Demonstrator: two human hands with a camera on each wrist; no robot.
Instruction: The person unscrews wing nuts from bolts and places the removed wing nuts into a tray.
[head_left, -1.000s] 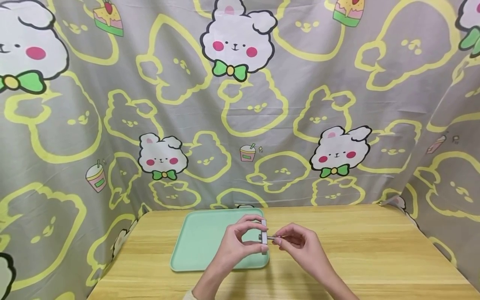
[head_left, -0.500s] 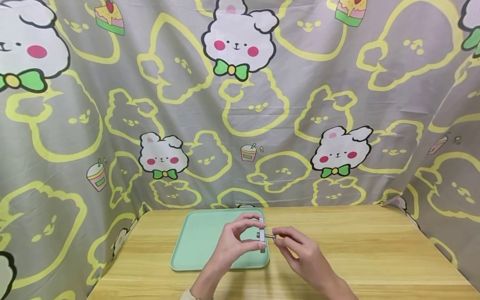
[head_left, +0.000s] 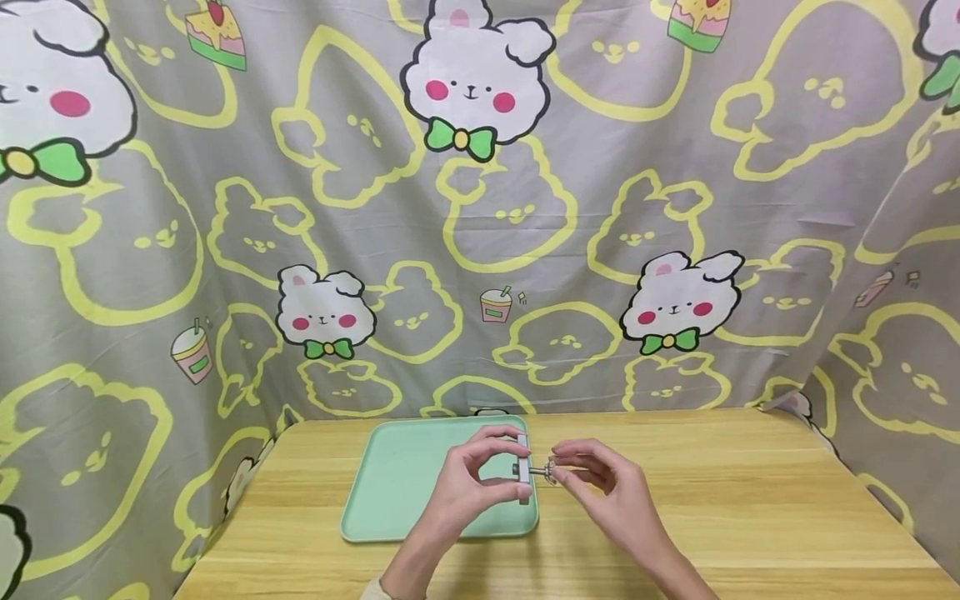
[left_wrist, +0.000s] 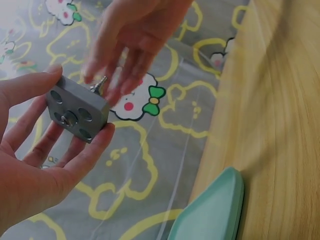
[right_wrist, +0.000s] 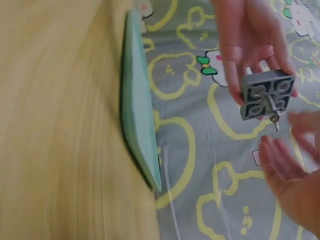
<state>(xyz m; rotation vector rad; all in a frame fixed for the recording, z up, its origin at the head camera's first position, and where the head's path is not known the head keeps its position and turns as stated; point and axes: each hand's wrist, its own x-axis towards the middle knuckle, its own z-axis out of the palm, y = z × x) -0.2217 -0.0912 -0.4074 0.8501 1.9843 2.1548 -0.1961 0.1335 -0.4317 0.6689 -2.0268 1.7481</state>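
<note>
A grey square block [left_wrist: 80,102] with round recesses is held up on edge by my left hand [head_left: 463,483], its thumb and fingertips gripping opposite edges. A metal bolt [right_wrist: 270,103] runs through the middle of the block. On its threaded side sits a small metal nut [right_wrist: 274,118], perhaps a wing nut; it looks blurred in the head view. My right hand [head_left: 613,496] is just right of that nut. The right wrist view shows its fingers relaxed and spread a little, with a gap between them and the bolt's end.
A mint-green tray [head_left: 401,487] lies on the wooden table [head_left: 735,500], below and left of the hands. A patterned grey curtain [head_left: 555,217] surrounds the back and sides of the table.
My right hand, pinching near the bolt's end a second ago, has moved its fingers across the nut and spread them off it. My left hand and the block have shifted slightly left.
</note>
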